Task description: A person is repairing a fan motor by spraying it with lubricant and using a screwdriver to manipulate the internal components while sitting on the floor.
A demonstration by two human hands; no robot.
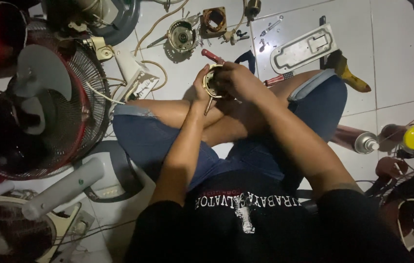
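We sit cross-legged on the tiled floor (401,63). Both hands close around a small round brass-coloured motor part (212,83) above our knees: left hand (201,86) cupping it, right hand (236,80) gripping its top. Red fan (66,112) lies left.

Left hand (201,85) and right hand (236,80) grip a round motor part (210,84).

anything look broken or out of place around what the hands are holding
Both hands, left hand and right hand, hold a round metal motor part. On the tiled floor beyond lie another motor housing, a copper-wound coil and loose wires: a fan in pieces, scattered rather than spilled.
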